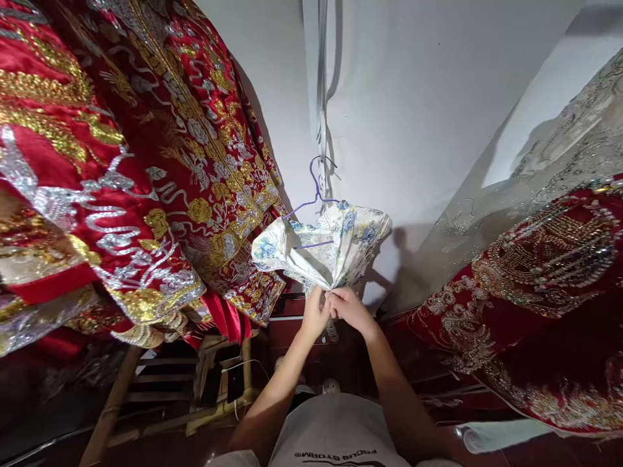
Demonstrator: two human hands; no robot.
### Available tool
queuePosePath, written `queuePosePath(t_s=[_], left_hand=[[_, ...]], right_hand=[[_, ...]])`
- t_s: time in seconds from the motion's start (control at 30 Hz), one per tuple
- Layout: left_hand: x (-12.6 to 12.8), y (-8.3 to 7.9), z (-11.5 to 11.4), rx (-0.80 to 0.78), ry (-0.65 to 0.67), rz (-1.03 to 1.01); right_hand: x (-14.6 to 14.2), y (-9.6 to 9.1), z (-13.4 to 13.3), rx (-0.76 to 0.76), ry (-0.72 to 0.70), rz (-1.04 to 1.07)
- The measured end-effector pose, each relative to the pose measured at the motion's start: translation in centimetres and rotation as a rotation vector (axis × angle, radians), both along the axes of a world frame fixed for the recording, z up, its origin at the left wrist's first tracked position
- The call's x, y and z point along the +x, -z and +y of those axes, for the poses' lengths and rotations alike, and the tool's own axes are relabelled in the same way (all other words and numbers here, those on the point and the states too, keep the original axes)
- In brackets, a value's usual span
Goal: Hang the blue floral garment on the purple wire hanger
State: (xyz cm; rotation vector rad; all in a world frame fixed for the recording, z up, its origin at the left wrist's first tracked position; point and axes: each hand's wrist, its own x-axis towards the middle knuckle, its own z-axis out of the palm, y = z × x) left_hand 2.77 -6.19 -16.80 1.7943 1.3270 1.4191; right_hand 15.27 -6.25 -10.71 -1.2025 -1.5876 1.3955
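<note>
A white garment with blue flower print (325, 250) hangs on a thin purple wire hanger (315, 194) against the white wall. The cloth is gathered into a bunch at its lower end. My left hand (314, 316) and my right hand (351, 309) meet right under that bunch, fingers closed in a pinch on the gathered fabric. Both forearms reach up from the bottom of the view.
Heavy red robes with gold and silver embroidery (121, 162) hang close on the left. Another red embroidered garment (535, 292) and a pale beaded one (574, 143) hang on the right. A wooden frame (214, 389) and dark red floor lie below.
</note>
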Motion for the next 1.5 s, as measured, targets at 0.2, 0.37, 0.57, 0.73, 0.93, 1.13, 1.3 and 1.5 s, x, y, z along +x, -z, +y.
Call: queuePosePath(t_s=[0.2,0.37,0.57,0.73,0.93,1.13,1.3,1.5], left_hand=[[-0.6,0.4,-1.2,0.038,-0.006,-0.049],[-1.4,-0.4,-2.2,0.010,-0.126,-0.187],[-1.6,-0.4,-2.1,0.050,-0.142,-0.162],[-1.2,-0.2,-2.0,0.057,-0.130,-0.128],[-0.3,-0.3,-2.9,0.044,-0.141,-0.137],[-0.2,-0.1,-3.9,0.057,-0.176,-0.121],[-0.4,-0.2,-3.3,0.090,-0.151,0.009],[-0.6,0.8,-1.6,0.064,-0.072,0.134]], right_hand=[[-0.9,-4.0,2.7,0.035,-0.021,-0.046],[-0.7,-2.6,2.5,0.080,-0.019,-0.360],[-1.4,1.2,0.9,0.207,0.049,-0.317],[-0.7,2.2,0.4,0.241,0.095,-0.274],[-0.4,2.5,-0.5,0.237,0.170,-0.257],[-0.3,2.0,-1.1,0.073,0.111,-0.039],[-0.5,-2.2,1.0,-0.021,0.163,0.318],[-1.5,-10.3,6.2,0.161,0.302,0.480]])
